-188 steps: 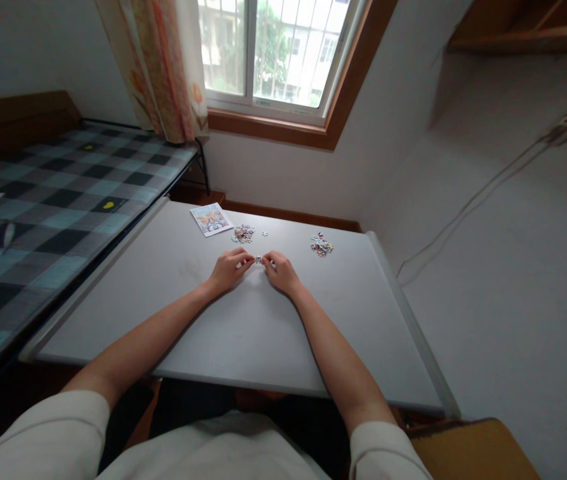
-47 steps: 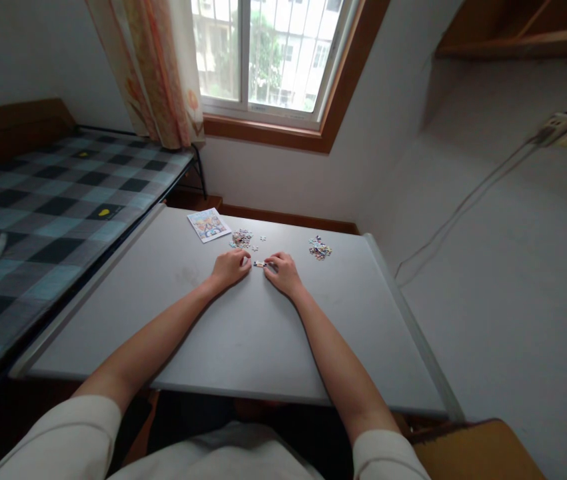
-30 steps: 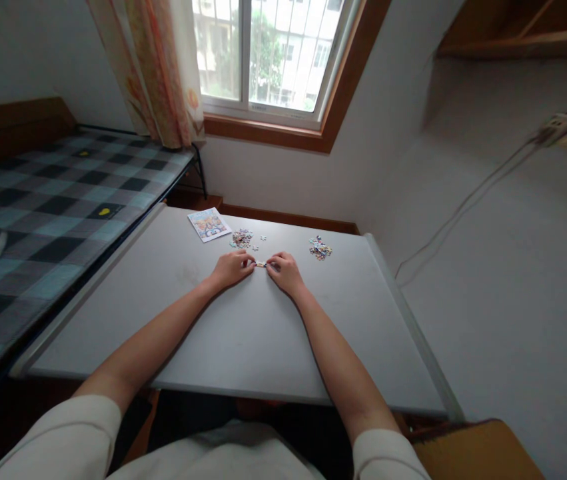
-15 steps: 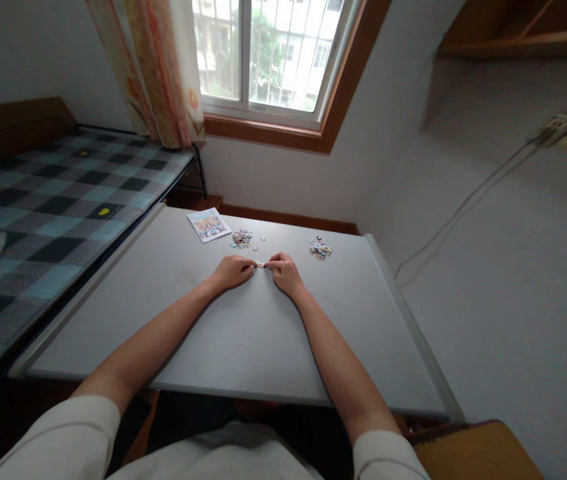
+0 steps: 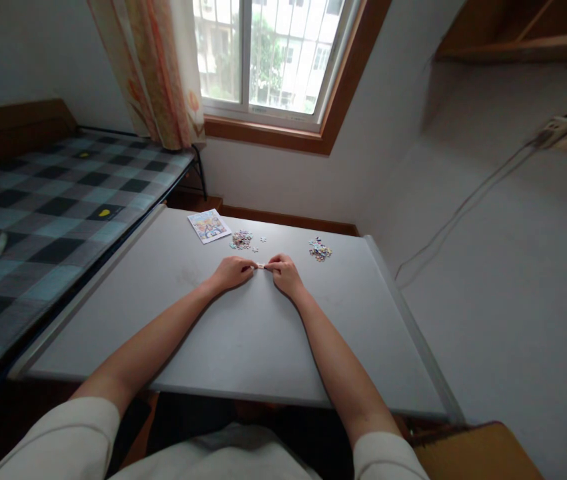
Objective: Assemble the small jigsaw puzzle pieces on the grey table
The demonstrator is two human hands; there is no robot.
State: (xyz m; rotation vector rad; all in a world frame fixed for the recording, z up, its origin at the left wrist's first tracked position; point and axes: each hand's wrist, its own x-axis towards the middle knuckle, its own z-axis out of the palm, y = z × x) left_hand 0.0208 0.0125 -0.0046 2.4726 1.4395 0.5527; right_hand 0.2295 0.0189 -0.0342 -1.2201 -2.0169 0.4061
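Observation:
Between my fingertips, low over the grey-white table (image 5: 243,333), are small jigsaw puzzle pieces (image 5: 261,266); whether they are joined I cannot tell. My left hand (image 5: 234,272) is closed, its thumb and forefinger pinching the left end. From the other side my right hand (image 5: 284,272) pinches the right end. Just beyond my left hand lies a heap of loose puzzle pieces (image 5: 242,240), with two single pieces (image 5: 263,239) beside it. A second heap of pieces (image 5: 320,250) sits farther right. The fingers partly cover what they hold.
A printed picture card (image 5: 209,226) lies at the table's far left. A bed with a checked cover (image 5: 78,193) runs along the left side. Beyond the table are a window (image 5: 273,60) and a curtain (image 5: 163,80). A cable (image 5: 456,213) hangs down the right wall.
Both hands stay in nearly the same place, still pinching the small pieces. The pieces between the fingertips look slightly tilted compared with before. The heaps and the card have not moved.

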